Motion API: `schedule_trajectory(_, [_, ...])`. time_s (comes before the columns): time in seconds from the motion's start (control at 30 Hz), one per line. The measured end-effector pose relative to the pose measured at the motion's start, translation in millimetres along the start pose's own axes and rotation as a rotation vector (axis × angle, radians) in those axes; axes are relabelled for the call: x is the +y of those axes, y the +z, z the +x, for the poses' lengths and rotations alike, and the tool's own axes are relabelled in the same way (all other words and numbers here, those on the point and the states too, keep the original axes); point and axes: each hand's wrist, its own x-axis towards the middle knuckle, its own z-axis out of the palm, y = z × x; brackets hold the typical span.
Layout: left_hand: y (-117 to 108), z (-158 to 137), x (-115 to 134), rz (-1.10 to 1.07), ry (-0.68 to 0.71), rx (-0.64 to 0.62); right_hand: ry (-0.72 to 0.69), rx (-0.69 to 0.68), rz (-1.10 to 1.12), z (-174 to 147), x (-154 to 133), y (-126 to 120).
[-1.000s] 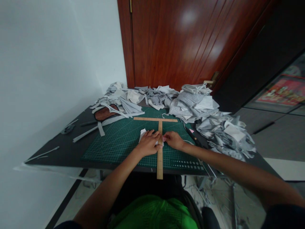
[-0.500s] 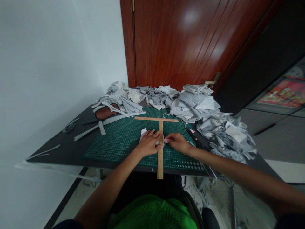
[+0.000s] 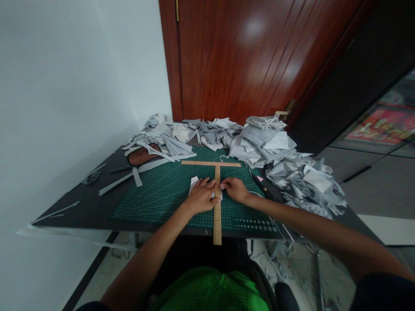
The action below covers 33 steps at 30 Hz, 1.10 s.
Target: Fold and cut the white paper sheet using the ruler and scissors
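Note:
A wooden T-square ruler lies on the green cutting mat, its crossbar at the far end and its lower end sticking out past the table's near edge. My left hand is spread flat, pressing on the ruler's blade and on a small piece of white fabric. That fabric runs beneath the ruler and is largely covered. Along the blade's right edge, my right hand pinches a small pink piece of tailor's chalk, mostly hidden by the fingers.
Heaps of grey and white fabric scraps line the back and right of the table. Scissors and another pink chalk piece lie right of the mat. On the left are a brown oval item and several fabric strips.
My right hand has shifted slightly left, bringing the chalk up against the ruler's edge. My left hand stays pressed in place. The whole view has shifted a little.

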Motion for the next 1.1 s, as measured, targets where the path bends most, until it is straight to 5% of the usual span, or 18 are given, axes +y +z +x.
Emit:
schedule_trajectory(0.5, [-2, 0, 2, 0.015, -0.005, -0.008, 0.021, -0.074, 0.070, -12, -7, -5])
schedule_trajectory(0.87, [-2, 0, 2, -0.027, 0.001, 0.007, 0.099, -0.230, 0.454, -61, -11, -10])
schedule_trajectory(1.1, [1, -4, 2, -0.022, 0.000, 0.000, 0.249, -0.012, 0.854, -44, 8, -12])
